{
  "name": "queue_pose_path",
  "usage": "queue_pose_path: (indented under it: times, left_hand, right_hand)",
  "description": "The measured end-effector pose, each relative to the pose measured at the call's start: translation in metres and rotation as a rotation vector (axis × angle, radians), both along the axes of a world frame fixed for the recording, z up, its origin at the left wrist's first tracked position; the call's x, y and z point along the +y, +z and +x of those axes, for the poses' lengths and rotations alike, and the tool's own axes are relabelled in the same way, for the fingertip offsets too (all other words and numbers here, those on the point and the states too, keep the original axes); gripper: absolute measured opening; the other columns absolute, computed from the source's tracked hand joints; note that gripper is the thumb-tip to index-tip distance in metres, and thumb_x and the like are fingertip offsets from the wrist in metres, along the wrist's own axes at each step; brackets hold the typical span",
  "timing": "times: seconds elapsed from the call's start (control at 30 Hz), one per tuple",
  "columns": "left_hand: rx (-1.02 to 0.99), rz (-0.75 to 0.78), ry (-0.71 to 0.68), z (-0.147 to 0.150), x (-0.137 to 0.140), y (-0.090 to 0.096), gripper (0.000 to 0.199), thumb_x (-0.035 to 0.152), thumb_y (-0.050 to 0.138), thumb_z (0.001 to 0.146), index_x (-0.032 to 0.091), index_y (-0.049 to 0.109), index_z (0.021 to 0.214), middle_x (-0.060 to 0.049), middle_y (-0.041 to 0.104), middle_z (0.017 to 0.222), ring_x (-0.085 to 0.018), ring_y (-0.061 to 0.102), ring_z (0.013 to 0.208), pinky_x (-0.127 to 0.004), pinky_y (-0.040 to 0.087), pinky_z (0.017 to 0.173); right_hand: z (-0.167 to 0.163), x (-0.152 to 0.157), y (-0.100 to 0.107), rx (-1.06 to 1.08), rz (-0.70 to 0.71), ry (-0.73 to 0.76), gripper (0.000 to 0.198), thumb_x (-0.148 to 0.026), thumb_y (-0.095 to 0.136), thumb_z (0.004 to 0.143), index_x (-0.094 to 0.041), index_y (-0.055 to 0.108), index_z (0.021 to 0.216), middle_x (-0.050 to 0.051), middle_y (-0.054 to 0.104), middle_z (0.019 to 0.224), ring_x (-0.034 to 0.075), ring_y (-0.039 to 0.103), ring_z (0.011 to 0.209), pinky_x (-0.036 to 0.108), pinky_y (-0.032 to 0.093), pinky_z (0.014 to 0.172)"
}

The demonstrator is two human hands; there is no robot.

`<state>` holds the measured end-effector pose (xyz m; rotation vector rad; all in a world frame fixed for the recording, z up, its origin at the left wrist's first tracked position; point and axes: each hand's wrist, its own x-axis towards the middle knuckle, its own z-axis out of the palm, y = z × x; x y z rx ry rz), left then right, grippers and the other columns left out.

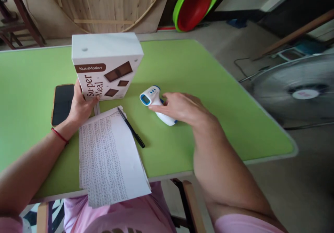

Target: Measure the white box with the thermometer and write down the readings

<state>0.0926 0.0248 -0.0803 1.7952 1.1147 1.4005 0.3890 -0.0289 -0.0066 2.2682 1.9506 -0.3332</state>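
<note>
My left hand (81, 105) grips the lower left part of a white NutriMotion box (104, 46), which stands upright with brown squares and "Su-per Meal" printed on its front. My right hand (180, 107) is closed round the handle of a white and blue infrared thermometer (150, 95); its thumb is on the near side and the other fingers are partly hidden behind. The thermometer lies on or just above the table; I cannot tell which. Between my arms are handwritten paper sheets (109, 160), with a black pen (131, 127) resting partly across their upper right edge.
A phone (62, 104) lies on the green table (221, 135) beside my left wrist. Right of the table stands a large fan (300, 90). Green and red basins (195, 6) and a round wooden panel (104, 3) are beyond the far edge. The paper overhangs the near edge.
</note>
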Motion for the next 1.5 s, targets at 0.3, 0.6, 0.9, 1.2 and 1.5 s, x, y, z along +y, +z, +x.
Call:
queue_pose_path:
  times: [0.3, 0.6, 0.9, 1.2, 1.5]
  left_hand:
    - [0.056, -0.090, 0.143, 0.005, -0.015, 0.014, 0.067, 0.055, 0.084, 0.065, 0.022, 0.057, 0.116, -0.011, 0.059, 0.112, -0.032, 0.058, 0.108, -0.053, 0.054, 0.091]
    - [0.038, -0.114, 0.108, 0.009, -0.030, 0.029, 0.053, 0.069, 0.049, 0.089, 0.020, 0.063, 0.102, -0.008, 0.068, 0.096, -0.025, 0.063, 0.089, -0.041, 0.055, 0.075]
    - [0.126, -0.011, 0.025, 0.011, -0.029, 0.031, 0.054, 0.067, 0.040, 0.094, 0.020, 0.055, 0.115, -0.011, 0.066, 0.112, -0.026, 0.063, 0.103, -0.042, 0.054, 0.089]
    - [0.174, -0.039, -0.025, 0.006, -0.029, 0.030, 0.056, 0.065, 0.068, 0.079, 0.022, 0.054, 0.113, -0.010, 0.064, 0.111, -0.028, 0.064, 0.102, -0.048, 0.057, 0.088]
    - [0.147, -0.071, -0.020, 0.007, -0.030, 0.029, 0.051, 0.059, 0.071, 0.079, 0.023, 0.055, 0.110, -0.011, 0.062, 0.112, -0.030, 0.062, 0.108, -0.052, 0.055, 0.095]
  right_hand:
    - [-0.016, 0.001, -0.009, 0.254, 0.182, -0.033, 0.022, -0.041, 0.063, 0.066, -0.020, 0.062, 0.073, 0.007, 0.066, 0.071, 0.022, 0.058, 0.064, 0.035, 0.042, 0.058]
    - [-0.062, -0.040, -0.023, 1.710, 0.133, 0.033, 0.034, -0.036, 0.069, 0.064, -0.022, 0.064, 0.095, -0.003, 0.054, 0.067, 0.012, 0.047, 0.057, 0.030, 0.040, 0.052]
    - [-0.088, -0.042, -0.037, 1.812, -0.057, -0.038, 0.030, -0.033, 0.075, 0.064, -0.021, 0.059, 0.086, -0.005, 0.052, 0.069, 0.010, 0.045, 0.060, 0.030, 0.036, 0.056]
    - [-0.091, -0.042, -0.042, 1.788, -0.102, -0.043, 0.033, -0.039, 0.075, 0.070, -0.021, 0.061, 0.093, -0.005, 0.052, 0.069, 0.009, 0.043, 0.059, 0.030, 0.036, 0.058]
    - [-0.091, -0.039, -0.037, 1.693, -0.060, 0.048, 0.027, -0.044, 0.071, 0.072, -0.022, 0.056, 0.076, -0.005, 0.046, 0.062, 0.009, 0.040, 0.057, 0.029, 0.034, 0.056]
